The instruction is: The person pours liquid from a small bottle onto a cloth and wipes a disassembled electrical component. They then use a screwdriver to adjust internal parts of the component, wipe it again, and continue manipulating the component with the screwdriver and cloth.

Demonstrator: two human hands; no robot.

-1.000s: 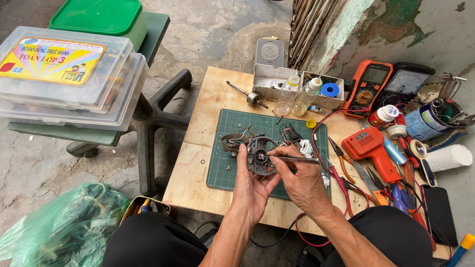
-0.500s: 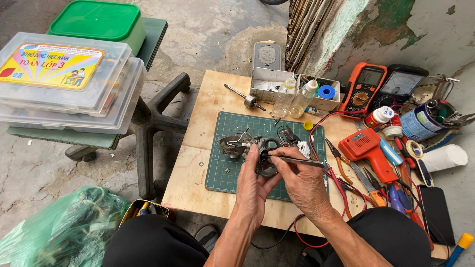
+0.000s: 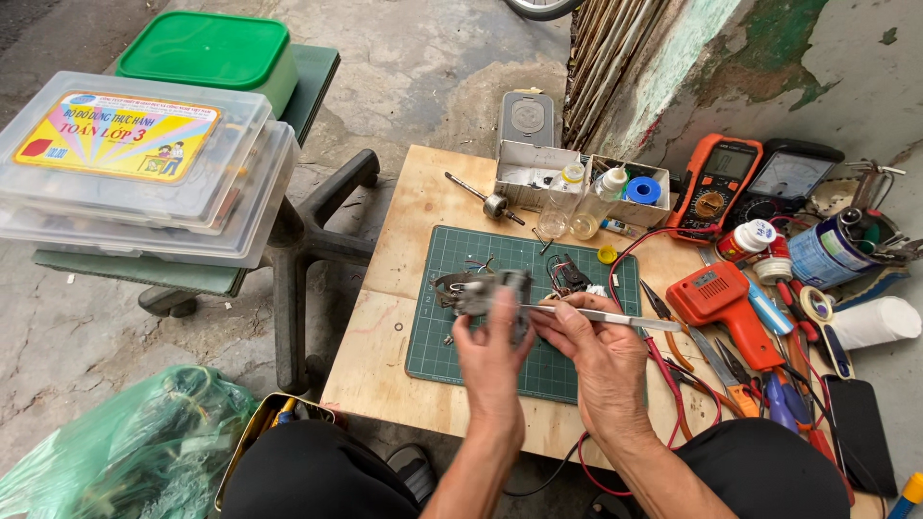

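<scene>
The part [image 3: 492, 293] in my left hand [image 3: 492, 360] is dull grey metal, blurred. In my right hand [image 3: 601, 356] the tweezers [image 3: 606, 317] are smooth bright steel. The cutting mat [image 3: 481, 351] is matt green rubbery plastic; the worktop [image 3: 385, 356] under it is pale bare plywood, unvarnished. The orange drill [image 3: 716, 303] is glossy plastic. The storage boxes [image 3: 135, 173] are clear, shiny plastic.

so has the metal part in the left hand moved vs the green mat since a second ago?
Yes. The left hand has lifted and tilted the motor part; it showed its round face over the green cutting mat, now it is edge-on.
</scene>
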